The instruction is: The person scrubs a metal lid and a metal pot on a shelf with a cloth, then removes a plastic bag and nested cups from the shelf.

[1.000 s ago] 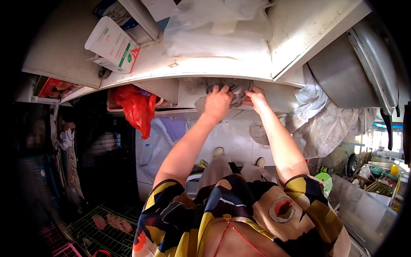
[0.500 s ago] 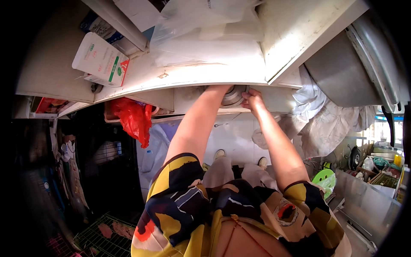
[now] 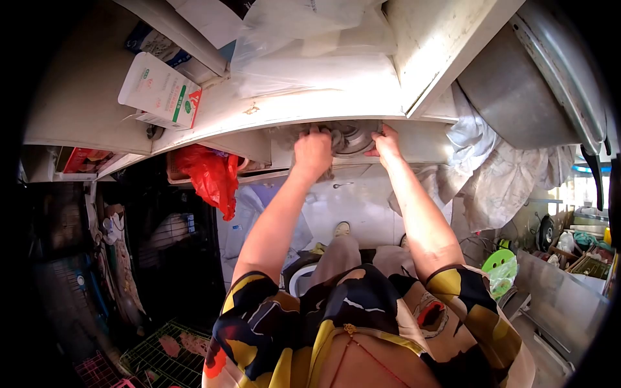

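Observation:
On the low shelf, partly under the upper shelf's edge, sits a round metal lid-like object. My right hand pinches its right rim. My left hand is closed on a greyish cloth or bag at the object's left side; the cloth shows only in small part between and below the fingers. Clear crumpled plastic lies just left of my left hand.
A red plastic bag hangs from a basket at left. Above are a white carton and plastic bags. A large metal pot and grey cloths stand at right. A green disc is lower right.
My left hand has come back out from deeper under the shelf edge, moving left of the round object. My right hand stays at its right rim. The view has shifted slightly.

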Demonstrator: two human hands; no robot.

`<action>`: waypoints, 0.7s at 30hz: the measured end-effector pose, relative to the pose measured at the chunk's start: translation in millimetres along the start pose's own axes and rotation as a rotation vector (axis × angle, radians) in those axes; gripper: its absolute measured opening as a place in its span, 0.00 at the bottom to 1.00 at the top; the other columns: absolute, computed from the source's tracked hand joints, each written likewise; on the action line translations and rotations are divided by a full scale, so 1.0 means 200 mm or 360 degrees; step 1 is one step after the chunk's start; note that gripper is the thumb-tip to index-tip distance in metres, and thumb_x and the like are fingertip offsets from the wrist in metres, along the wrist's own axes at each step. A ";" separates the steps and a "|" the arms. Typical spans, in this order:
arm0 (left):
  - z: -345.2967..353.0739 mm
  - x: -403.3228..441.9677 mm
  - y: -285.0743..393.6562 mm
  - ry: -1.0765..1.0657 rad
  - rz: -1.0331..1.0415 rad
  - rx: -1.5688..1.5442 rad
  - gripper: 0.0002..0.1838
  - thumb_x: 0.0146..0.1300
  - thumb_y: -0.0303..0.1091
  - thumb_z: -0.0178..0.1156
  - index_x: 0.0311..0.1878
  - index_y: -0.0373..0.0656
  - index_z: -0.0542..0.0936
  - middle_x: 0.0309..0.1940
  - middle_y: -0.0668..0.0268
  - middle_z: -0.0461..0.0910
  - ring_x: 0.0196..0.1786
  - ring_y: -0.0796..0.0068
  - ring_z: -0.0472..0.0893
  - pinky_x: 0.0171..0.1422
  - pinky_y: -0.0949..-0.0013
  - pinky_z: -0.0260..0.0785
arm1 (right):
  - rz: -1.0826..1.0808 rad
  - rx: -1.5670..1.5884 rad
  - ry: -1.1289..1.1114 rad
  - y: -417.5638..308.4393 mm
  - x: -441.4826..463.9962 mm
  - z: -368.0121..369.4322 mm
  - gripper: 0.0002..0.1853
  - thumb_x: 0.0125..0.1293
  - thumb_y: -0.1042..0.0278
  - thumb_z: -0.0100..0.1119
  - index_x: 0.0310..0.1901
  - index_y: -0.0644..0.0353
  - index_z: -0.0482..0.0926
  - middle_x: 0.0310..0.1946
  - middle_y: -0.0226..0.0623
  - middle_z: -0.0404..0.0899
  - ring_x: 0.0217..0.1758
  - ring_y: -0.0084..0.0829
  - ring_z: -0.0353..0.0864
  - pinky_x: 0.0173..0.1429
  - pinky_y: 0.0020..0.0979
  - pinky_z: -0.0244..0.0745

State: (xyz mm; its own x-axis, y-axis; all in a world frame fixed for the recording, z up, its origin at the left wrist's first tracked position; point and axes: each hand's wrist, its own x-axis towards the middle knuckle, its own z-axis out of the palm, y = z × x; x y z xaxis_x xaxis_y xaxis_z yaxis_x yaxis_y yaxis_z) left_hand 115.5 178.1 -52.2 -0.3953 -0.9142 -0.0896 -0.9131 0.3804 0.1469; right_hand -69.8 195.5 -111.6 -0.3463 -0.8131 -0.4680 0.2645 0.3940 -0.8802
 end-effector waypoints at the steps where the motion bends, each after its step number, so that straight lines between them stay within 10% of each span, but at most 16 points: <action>1: 0.01 -0.05 0.02 0.0034 0.0059 -0.0130 0.17 0.45 0.32 0.65 0.40 0.42 0.76 0.40 0.58 0.77 0.43 0.52 0.78 0.50 0.57 0.72 | 0.0043 -0.0007 -0.0020 0.00 0.00 0.00 0.14 0.63 0.78 0.47 0.51 0.63 0.71 0.38 0.40 0.74 0.29 0.36 0.79 0.20 0.38 0.82; 7: 0.10 0.00 0.28 0.0143 0.0333 -0.0491 0.23 0.41 0.21 0.57 0.46 0.45 0.79 0.42 0.62 0.77 0.50 0.55 0.73 0.55 0.61 0.69 | -0.0380 -0.0076 -0.0095 0.16 0.13 -0.07 0.12 0.63 0.78 0.48 0.47 0.62 0.77 0.35 0.37 0.79 0.33 0.25 0.78 0.31 0.28 0.76; 13: 0.07 0.30 0.31 -0.0229 0.0289 -0.0423 0.17 0.53 0.26 0.55 0.49 0.44 0.77 0.49 0.57 0.75 0.57 0.57 0.71 0.58 0.59 0.67 | 0.0228 0.0004 -0.0099 0.00 -0.01 -0.07 0.15 0.66 0.75 0.45 0.52 0.59 0.75 0.35 0.35 0.80 0.28 0.23 0.76 0.31 0.29 0.76; 16: 0.10 0.46 0.31 0.0207 -0.0002 -0.1124 0.18 0.61 0.29 0.49 0.55 0.39 0.73 0.54 0.51 0.73 0.60 0.55 0.69 0.64 0.60 0.61 | 0.0210 0.0051 -0.0136 0.03 0.01 -0.07 0.13 0.66 0.72 0.48 0.52 0.58 0.73 0.30 0.32 0.76 0.24 0.22 0.73 0.27 0.28 0.75; 21: 0.08 0.59 0.01 0.0448 0.0033 -0.0507 0.18 0.59 0.30 0.51 0.53 0.40 0.74 0.53 0.52 0.74 0.59 0.55 0.71 0.62 0.59 0.63 | 0.0172 0.0134 -0.0004 0.01 -0.02 -0.03 0.10 0.67 0.69 0.51 0.47 0.60 0.74 0.28 0.31 0.73 0.19 0.22 0.70 0.23 0.30 0.78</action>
State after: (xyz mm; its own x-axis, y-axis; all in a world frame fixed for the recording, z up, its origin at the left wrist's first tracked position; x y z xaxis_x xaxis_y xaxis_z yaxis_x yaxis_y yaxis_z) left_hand 65.6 72.8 -79.1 -0.3301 -0.9261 0.1827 -0.8112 0.3773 0.4467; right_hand -72.6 201.5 -112.3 -0.3097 -0.7687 -0.5596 0.3747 0.4422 -0.8149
